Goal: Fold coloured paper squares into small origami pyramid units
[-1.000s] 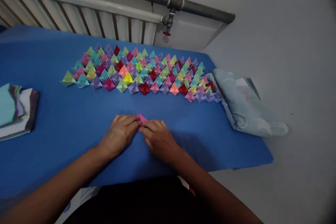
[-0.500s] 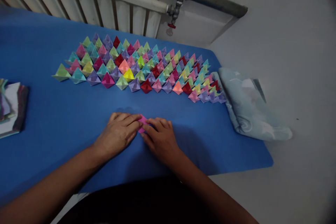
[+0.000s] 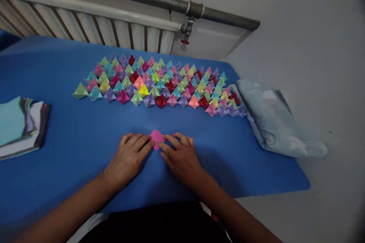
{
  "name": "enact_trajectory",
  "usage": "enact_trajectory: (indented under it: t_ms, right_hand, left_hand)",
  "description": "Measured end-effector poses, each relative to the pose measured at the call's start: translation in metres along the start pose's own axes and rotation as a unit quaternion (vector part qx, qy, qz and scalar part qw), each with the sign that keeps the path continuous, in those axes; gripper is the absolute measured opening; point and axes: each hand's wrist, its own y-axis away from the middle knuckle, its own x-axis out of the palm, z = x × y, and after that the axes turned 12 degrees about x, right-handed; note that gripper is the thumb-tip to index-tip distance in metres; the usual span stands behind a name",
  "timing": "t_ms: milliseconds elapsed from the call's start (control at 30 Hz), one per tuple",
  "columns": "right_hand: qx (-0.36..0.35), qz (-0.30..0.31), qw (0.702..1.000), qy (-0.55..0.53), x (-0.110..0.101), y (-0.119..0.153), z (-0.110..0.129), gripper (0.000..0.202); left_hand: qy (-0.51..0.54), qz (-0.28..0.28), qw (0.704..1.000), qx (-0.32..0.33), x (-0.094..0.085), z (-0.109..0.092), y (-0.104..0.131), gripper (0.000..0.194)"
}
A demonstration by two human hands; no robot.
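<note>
A small pink folded paper [image 3: 156, 139], diamond-shaped with a crease down its middle, lies on the blue tabletop [image 3: 94, 133]. My left hand [image 3: 131, 155] grips its left corner with the fingertips. The fingers of my right hand [image 3: 180, 155] press on its right corner, thumb tucked low beside it. Both hands rest on the table with their fingers bent and close together. Beyond them stand rows of folded paper boats [image 3: 161, 100] in many colours, packed side by side.
A stack of coloured paper sheets [image 3: 11, 121] lies at the left. To the right, a folded pale-green cloth [image 3: 262, 121] overhangs the table's edge. Behind the table are a white radiator [image 3: 94, 32], a grey pipe [image 3: 159, 2] and a red-handled valve [image 3: 185, 41].
My hands have moved slightly apart, so more of the pink paper shows between them. The camera view has shifted, bringing more of the paper stack and pipe into sight.
</note>
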Motion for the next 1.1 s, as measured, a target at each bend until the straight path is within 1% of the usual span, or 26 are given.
enact_trajectory:
  t_ms: [100,267,400,500,600,767,1100]
  right_hand:
    - [-0.021,0.016,1.000,-0.008,-0.005,-0.005,-0.002,0.027]
    - [-0.067,0.038,0.997,-0.004,-0.015,-0.016,-0.007,0.024]
    - [-0.102,0.050,0.993,-0.001,-0.020,-0.029,-0.012,0.020]
    - [-0.119,0.061,0.991,-0.010,-0.019,-0.038,-0.018,0.016]
    - [-0.131,0.044,0.990,-0.041,-0.014,-0.042,-0.024,0.016]
    - [-0.141,0.002,0.987,-0.081,-0.005,-0.040,-0.032,0.021]
    - [-0.140,0.002,0.985,-0.098,-0.009,-0.042,-0.031,0.020]
  left_hand:
    - [-0.003,0.004,1.000,-0.017,-0.005,-0.004,0.005,0.031]
    - [-0.001,0.003,1.000,0.001,-0.009,-0.005,-0.001,0.029]
    - [0.040,-0.003,0.999,0.005,-0.009,0.004,-0.010,0.021]
    - [0.070,-0.004,0.997,0.012,-0.008,0.015,-0.014,0.017]
    - [0.086,-0.017,0.996,0.011,-0.004,0.021,-0.013,0.015]
    - [0.097,-0.031,0.995,0.002,0.002,0.023,-0.009,0.015]
    - [0.124,-0.031,0.992,0.000,-0.001,0.027,-0.013,0.016]
